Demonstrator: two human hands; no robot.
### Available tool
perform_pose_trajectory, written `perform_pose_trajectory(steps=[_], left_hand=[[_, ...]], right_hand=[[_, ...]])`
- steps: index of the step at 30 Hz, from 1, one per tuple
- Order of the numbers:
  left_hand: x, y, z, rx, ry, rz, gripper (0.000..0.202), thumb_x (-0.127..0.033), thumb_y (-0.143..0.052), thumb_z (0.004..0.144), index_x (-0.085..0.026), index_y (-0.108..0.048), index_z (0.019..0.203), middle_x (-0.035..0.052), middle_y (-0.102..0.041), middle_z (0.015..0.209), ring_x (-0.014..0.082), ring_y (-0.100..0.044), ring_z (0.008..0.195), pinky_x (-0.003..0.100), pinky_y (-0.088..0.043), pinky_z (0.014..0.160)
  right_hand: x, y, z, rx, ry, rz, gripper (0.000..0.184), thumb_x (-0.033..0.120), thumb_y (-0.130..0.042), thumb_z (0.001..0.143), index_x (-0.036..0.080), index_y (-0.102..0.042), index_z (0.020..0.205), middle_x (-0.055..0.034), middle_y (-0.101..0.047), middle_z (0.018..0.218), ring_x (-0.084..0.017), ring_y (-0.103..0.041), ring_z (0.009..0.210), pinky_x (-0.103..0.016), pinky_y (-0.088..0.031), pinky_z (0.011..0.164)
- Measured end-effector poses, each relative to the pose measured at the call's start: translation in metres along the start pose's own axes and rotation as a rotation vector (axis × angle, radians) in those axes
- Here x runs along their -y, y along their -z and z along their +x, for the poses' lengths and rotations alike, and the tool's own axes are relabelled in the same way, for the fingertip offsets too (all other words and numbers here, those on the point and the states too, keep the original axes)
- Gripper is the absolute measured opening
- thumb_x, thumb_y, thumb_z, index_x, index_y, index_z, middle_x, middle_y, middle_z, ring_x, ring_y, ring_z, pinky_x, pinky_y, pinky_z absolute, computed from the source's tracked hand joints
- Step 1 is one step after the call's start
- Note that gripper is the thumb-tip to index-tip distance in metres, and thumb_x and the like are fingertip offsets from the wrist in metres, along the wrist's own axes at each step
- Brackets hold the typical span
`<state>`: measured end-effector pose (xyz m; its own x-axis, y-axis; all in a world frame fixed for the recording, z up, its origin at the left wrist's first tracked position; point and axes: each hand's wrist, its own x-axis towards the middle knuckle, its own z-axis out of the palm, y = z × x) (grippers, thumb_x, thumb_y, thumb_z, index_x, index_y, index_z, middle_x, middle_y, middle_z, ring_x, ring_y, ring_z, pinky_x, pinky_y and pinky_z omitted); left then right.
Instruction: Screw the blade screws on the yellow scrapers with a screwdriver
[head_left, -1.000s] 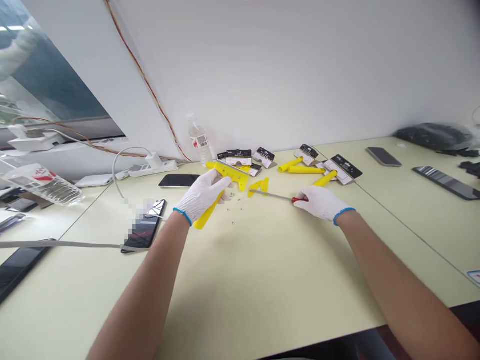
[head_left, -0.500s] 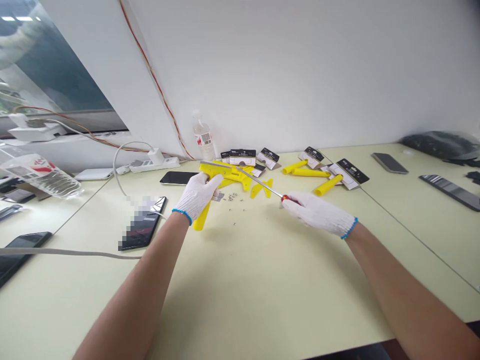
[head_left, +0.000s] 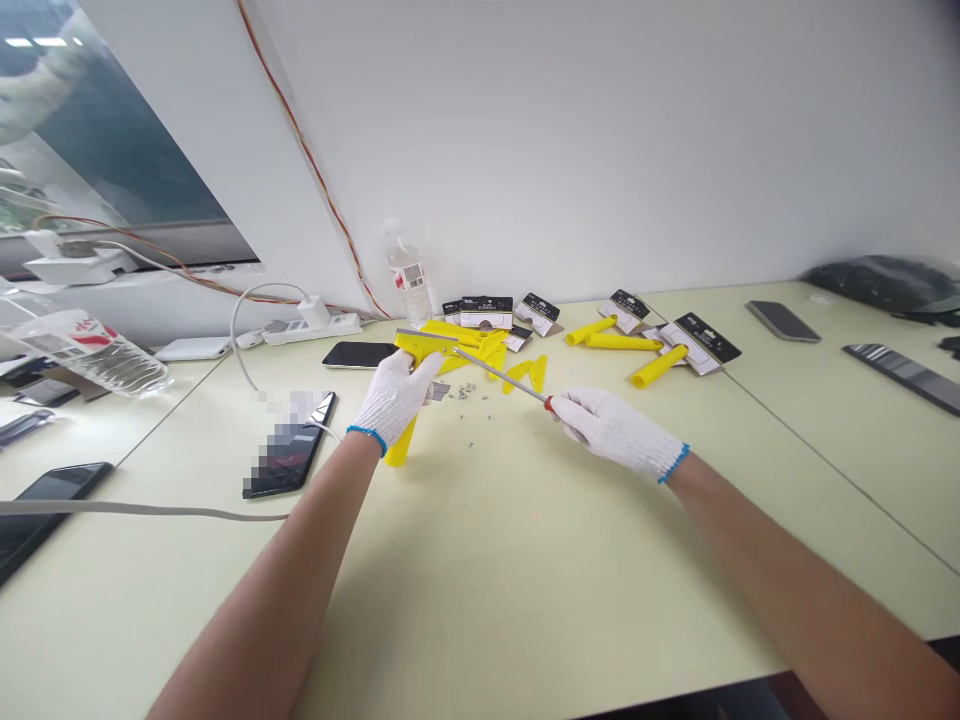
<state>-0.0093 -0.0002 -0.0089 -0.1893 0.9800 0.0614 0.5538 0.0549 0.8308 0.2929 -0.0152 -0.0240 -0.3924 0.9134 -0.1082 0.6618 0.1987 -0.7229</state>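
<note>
Both my hands wear white knit gloves. My left hand [head_left: 391, 400] is closed round a yellow plastic scraper [head_left: 420, 345], holding its handle with the bladed head raised above the table. My right hand [head_left: 600, 425] grips the red handle of a screwdriver [head_left: 501, 372]. The metal shaft slants up and left, and its tip meets the scraper's head. Several tiny screws [head_left: 469, 392] lie on the table just below the scraper.
More yellow scraper parts [head_left: 622, 343] and black-topped packaging cards [head_left: 701, 341] lie near the wall beside a water bottle [head_left: 409, 273]. Phones [head_left: 289, 455] lie to the left with a power strip [head_left: 307, 325] and cables. Another phone [head_left: 780, 320] and dark items lie at the far right.
My right hand lifted the screwdriver off the table and swung it left until its tip reached the scraper's head. My left hand kept hold of the scraper, shifting it slightly.
</note>
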Motion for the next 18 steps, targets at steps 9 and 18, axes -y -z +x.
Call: perform_pose_trajectory(steps=[9, 18], left_hand=[[-0.013, -0.005, -0.006, -0.011, 0.017, 0.021, 0.03, -0.044, -0.059, 0.091, -0.02, -0.051, 0.075, -0.0002, -0.057, 0.065, 0.0145, -0.056, 0.06, 0.028, -0.042, 0.056], [-0.003, -0.011, -0.002, -0.059, -0.185, 0.219, 0.026, -0.041, -0.058, 0.094, -0.018, -0.057, 0.083, 0.0049, -0.065, 0.084, 0.0167, -0.057, 0.074, 0.029, -0.043, 0.069]], right_hand=[[-0.001, -0.002, 0.001, -0.016, -0.004, -0.021, 0.052, 0.059, -0.041, 0.108, 0.017, -0.05, 0.079, 0.0021, -0.053, 0.07, -0.011, -0.047, 0.063, -0.026, -0.035, 0.061], [0.008, 0.005, -0.009, 0.333, -0.212, 0.413, 0.048, 0.059, -0.044, 0.105, 0.017, -0.048, 0.081, 0.0041, -0.04, 0.057, -0.007, -0.029, 0.041, -0.023, -0.023, 0.042]])
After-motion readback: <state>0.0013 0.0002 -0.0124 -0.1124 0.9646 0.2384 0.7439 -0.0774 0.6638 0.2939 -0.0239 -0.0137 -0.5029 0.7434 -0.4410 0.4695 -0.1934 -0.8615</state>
